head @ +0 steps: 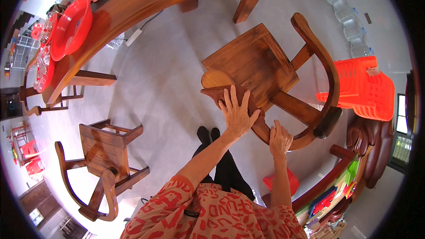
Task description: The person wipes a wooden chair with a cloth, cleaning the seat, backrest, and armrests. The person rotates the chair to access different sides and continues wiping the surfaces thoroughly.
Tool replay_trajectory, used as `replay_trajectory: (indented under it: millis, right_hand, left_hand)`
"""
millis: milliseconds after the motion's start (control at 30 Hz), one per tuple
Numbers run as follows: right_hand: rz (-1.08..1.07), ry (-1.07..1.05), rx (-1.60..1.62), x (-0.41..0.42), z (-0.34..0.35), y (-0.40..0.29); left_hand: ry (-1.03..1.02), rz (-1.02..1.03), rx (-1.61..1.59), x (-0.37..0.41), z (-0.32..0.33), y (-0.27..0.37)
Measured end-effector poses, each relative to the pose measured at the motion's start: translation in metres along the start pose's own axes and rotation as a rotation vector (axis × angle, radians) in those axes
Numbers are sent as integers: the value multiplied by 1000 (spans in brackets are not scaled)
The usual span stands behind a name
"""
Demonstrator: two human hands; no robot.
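Note:
Before me stands a wooden armchair (254,59) with a plank seat and a curved armrest. My left hand (236,112) lies spread, palm down, on a brown cloth (215,93) draped over the near arm of the chair. The arm's rounded end shows beyond the cloth. My right hand (280,139) rests at the curved rail, to the right of the cloth, its fingers partly bent and pointing away from me. Whether it grips the rail cannot be told.
A long wooden table (142,5) curves across the far side, bearing a red plastic basin (71,28). A second armchair (104,149) stands at left. Stacked red plastic stools (365,88) are at right, below a row of clear bottles (352,30). A red stool (288,181) is near my right side.

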State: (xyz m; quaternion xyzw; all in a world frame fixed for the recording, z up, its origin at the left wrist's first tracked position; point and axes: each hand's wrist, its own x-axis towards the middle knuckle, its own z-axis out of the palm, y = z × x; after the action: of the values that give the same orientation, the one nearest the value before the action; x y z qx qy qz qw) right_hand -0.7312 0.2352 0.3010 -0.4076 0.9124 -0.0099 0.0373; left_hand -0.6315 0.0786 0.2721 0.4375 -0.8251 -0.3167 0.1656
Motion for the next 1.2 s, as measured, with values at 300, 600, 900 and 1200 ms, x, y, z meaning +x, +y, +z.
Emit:
replay_trajectory:
  millis: [300,600,900,1200]
  right_hand:
    - [-37,37,-38,0,5,3]
    - [-110,96,-29,2,11,8]
    - [-461,31,353,0,-6,41]
    - [-591,132,351,18,-8,122]
  left_hand:
    - [331,-108,-3,35,16,-25]
    - [456,-338,107,102,3,-88]
    - [494,-122,174,39,25,-34]
    - [575,-202,-322,-38,62,40]
